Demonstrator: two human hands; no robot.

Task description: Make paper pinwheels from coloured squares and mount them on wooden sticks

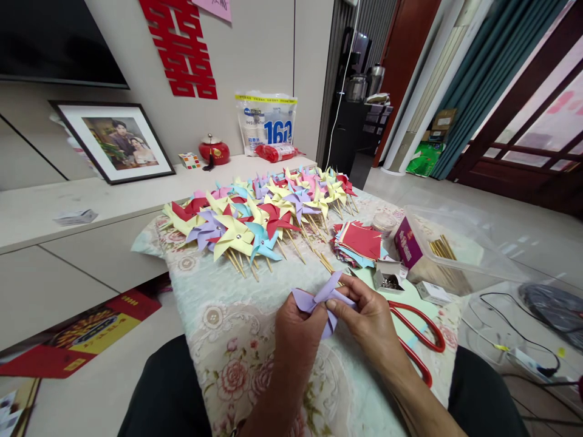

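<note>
Both hands meet over the near part of a small table covered with a floral cloth (218,321). My left hand (296,331) pinches the left side of a folded lilac paper pinwheel (319,298). My right hand (367,312) grips its right side, fingers curled over the folded points. A thin wooden stick pokes out just above the paper. Red-handled scissors (421,340) lie on the cloth right beside my right wrist.
Several finished pinwheels (255,218) in yellow, red, blue and purple cover the far half of the table. A stack of cut coloured paper squares (357,243), a small box of pins (389,279) and a clear tub with wooden sticks (446,249) sit to the right. A low white cabinet (68,212) stands left.
</note>
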